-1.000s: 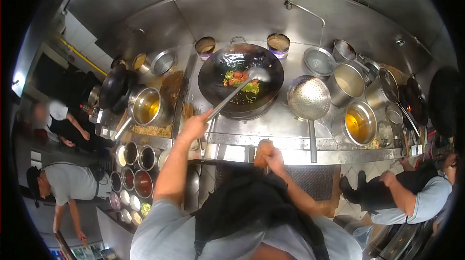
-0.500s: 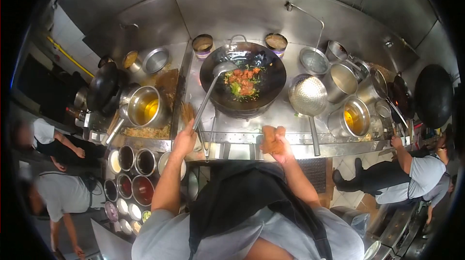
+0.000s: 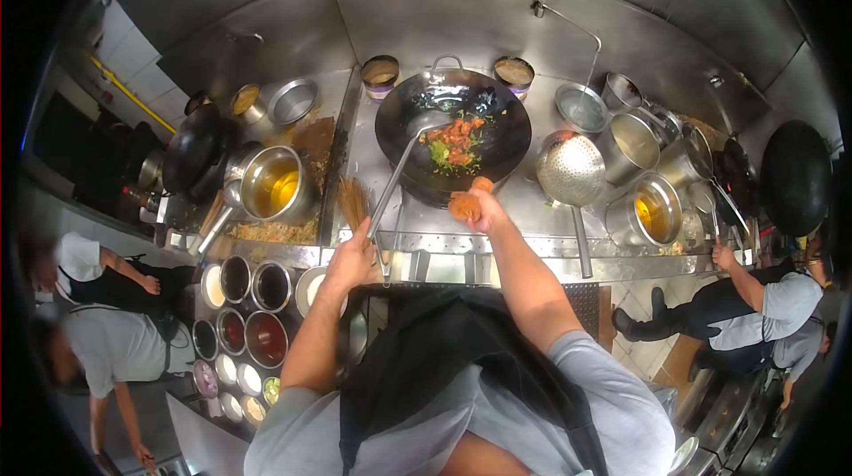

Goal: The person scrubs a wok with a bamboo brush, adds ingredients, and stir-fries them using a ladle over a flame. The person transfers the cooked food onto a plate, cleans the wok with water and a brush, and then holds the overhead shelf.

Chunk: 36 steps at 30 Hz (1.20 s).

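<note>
My left hand (image 3: 353,259) is closed around the end of a long-handled ladle (image 3: 399,167). The ladle's bowl rests inside a dark wok (image 3: 506,134), against reddish-brown pieces of food (image 3: 461,141) mixed with chopped greens. Bunched in my right hand (image 3: 486,212) is an orange-brown cloth (image 3: 465,204), at the wok's near rim. Whether the cloth grips the rim or a handle there, I cannot tell. Beside my left hand stands a bamboo wok brush (image 3: 354,201).
Right of the wok lies a perforated strainer (image 3: 571,167), near a pot of yellow oil (image 3: 643,208). Another oil pot (image 3: 272,183) stands at left, above several sauce containers (image 3: 266,338). A co-worker (image 3: 754,294) is at the right; others stand at the left.
My right hand has moved up and left with the cloth, from the counter's front edge to the wok's near rim. My left hand has shifted slightly right and down, still on the ladle.
</note>
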{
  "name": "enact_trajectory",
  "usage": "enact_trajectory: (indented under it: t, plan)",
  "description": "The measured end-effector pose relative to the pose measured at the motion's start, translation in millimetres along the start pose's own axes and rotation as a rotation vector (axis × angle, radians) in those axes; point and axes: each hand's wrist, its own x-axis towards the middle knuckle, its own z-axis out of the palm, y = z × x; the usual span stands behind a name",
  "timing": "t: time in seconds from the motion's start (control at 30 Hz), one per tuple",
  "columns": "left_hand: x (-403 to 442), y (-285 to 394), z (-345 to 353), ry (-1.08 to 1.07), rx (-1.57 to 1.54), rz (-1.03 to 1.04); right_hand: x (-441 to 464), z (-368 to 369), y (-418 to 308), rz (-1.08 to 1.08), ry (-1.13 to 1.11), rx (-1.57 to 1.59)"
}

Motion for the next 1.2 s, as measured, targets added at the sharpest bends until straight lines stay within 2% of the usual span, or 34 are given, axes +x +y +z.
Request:
enact_trajectory:
  t: [0.03, 0.1, 0.17, 0.2, 0.23, 0.27, 0.3, 0.37, 0.4, 0.43, 0.5, 0.53, 0.57, 0.63, 0.67, 0.7, 0.73, 0.77, 0.8, 0.87, 0.9, 0.97, 1.03, 1.13, 1.17, 1.2]
  plan:
    - [-9.5, 8.5, -16.7, -0.001, 0.003, -0.003, 0.5, 0.0, 2.5, -0.011, 0.018, 0.023]
    - [-29.9, 24.9, -63.8, -0.224, -0.175, -0.056, -52.1, 19.5, 11.2, -0.060, 0.007, 0.049]
    - [-57.2, 60.2, -119.7, -0.382, 0.038, -0.076, -77.8, 38.5, 3.7, -0.102, -0.006, 0.046]
    - [-66.0, 54.2, -127.6, -0.360, 0.141, 0.132, -80.0, 44.1, 10.5, -0.133, 0.037, 0.147]
    - [-69.7, 85.7, -142.4, -0.504, 0.190, -0.040, -84.4, 47.7, 16.2, -0.170, 0.084, 0.251]
    - [-64.1, 75.4, -131.9, -0.467, 0.250, 0.052, -87.2, 53.4, 5.1, -0.113, 0.137, 0.213]
    - [-57.3, 60.3, -115.1, -0.421, 0.307, 0.142, -70.7, 47.7, 2.4, -0.094, 0.098, 0.244]
    - [-39.0, 63.5, -81.9, -0.335, 0.324, 0.179, -46.1, 32.7, 19.2, -0.140, 0.102, 0.165]
    - [-24.5, 54.1, -58.9, -0.328, 0.278, 0.088, -54.4, 30.9, 32.7, -0.213, 0.054, 0.153]
    - [-16.9, 49.1, -44.0, -0.319, 0.284, 0.093, -67.6, 23.3, 56.7, -0.289, 0.009, 0.144]
    - [-20.3, 44.5, -15.1, -0.159, 0.277, 0.075, -101.9, 1.2, 99.0, -0.320, -0.073, 0.047]
    - [-31.0, 54.6, -16.3, -0.103, 0.225, 0.039, -147.4, 10.7, 99.4, -0.233, -0.011, -0.024]
    - [-42.5, 61.1, -22.0, -0.113, 0.226, 0.040, -146.2, 0.9, 103.7, -0.230, -0.005, -0.017]
    - [-64.7, 69.7, -40.9, -0.056, 0.149, 0.103, -140.4, -15.0, 116.6, -0.209, -0.126, 0.150]
    - [-70.2, 74.0, -53.5, -0.114, 0.172, 0.070, -145.3, -5.1, 96.0, -0.201, -0.137, 0.086]
    - [-74.6, 80.0, -65.8, -0.170, 0.193, 0.039, -159.5, 29.6, 69.1, -0.300, -0.005, 0.160]
    - [-77.9, 89.2, -77.5, -0.254, 0.195, -0.019, -131.1, 29.4, 49.1, -0.259, 0.062, 0.158]
    - [-74.9, 89.9, -73.4, -0.264, 0.197, -0.016, -97.1, 20.7, 33.9, -0.214, 0.045, 0.140]
    - [-70.5, 86.9, -66.2, -0.250, 0.221, 0.047, -99.7, 39.6, 16.5, -0.212, 0.130, 0.101]
    - [-51.7, 64.9, -34.8, -0.206, 0.312, 0.141, -72.2, 23.6, 24.5, -0.212, 0.033, 0.057]
    - [-42.4, 66.5, -19.3, -0.193, 0.319, 0.093, -73.8, 20.6, 33.2, -0.252, -0.001, 0.075]
    - [-31.9, 69.4, 11.1, -0.120, 0.291, 0.048, -114.3, 18.2, 67.7, -0.297, -0.014, 0.106]
    - [-40.2, 71.8, 18.4, -0.026, 0.200, 0.083, -130.7, -17.2, 103.9, -0.258, -0.040, -0.052]
    - [-67.1, 74.9, -10.9, -0.040, 0.158, 0.072, -134.7, -24.0, 106.6, -0.332, -0.067, 0.075]
    - [-74.4, 69.2, -21.3, -0.041, 0.108, 0.088, -149.7, -5.8, 77.9, -0.194, -0.138, 0.115]
    - [-84.2, 78.0, -42.4, -0.091, 0.097, 0.072, -152.5, 19.9, 55.9, -0.263, -0.023, 0.164]
